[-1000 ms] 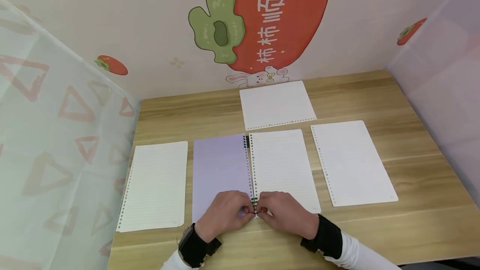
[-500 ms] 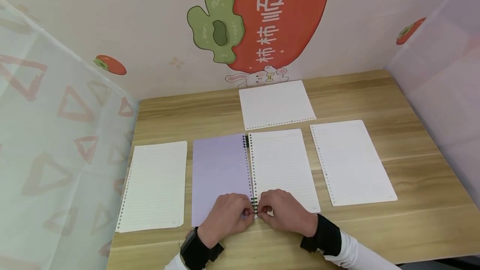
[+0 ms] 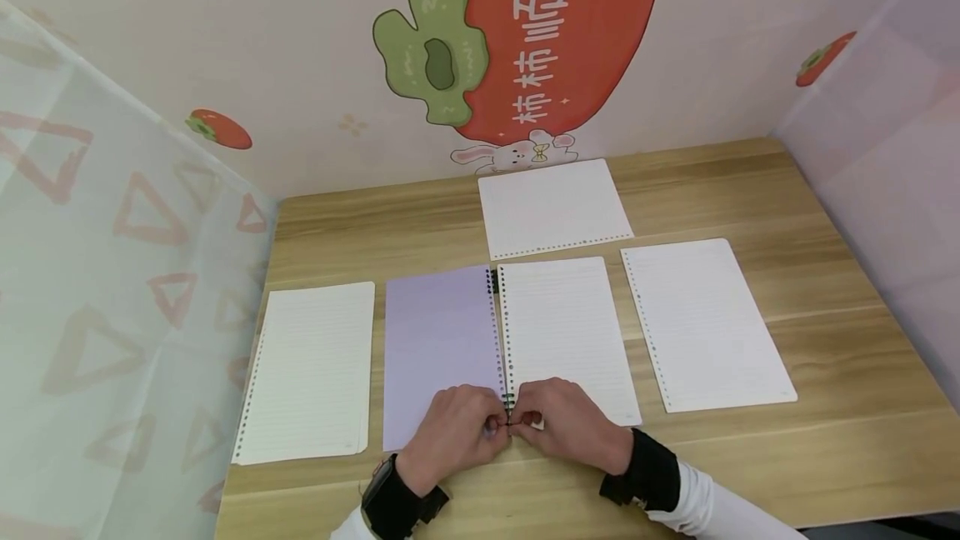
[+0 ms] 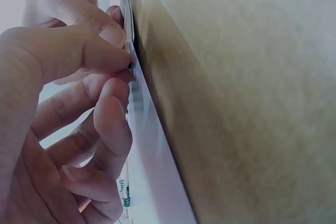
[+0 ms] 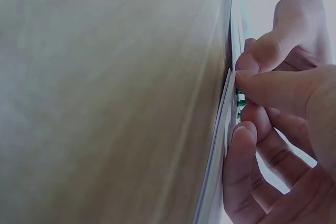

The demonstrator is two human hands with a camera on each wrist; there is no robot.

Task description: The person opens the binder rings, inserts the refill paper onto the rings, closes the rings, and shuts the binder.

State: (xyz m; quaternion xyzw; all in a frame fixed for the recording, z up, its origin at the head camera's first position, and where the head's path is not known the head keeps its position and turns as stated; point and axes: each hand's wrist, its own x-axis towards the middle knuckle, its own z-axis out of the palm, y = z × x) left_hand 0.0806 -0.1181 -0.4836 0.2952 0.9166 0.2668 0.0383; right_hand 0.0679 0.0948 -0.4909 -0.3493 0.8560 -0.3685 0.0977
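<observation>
With left grip (image 3: 454, 430) and right grip (image 3: 567, 425), we are pinching the binding (image 3: 508, 401) of the notebook (image 3: 438, 332), lying open apparently for access.

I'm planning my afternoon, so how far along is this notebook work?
Done, it seems: the purple cover lies open with the lined pages beside it, the far rings between them. In hand: the left hand and right hand pinch at the near rings; opening or closing, I can't tell. Probably left: finishing there, then maybe the left paper, right paper and far paper, all lying loose.
</observation>
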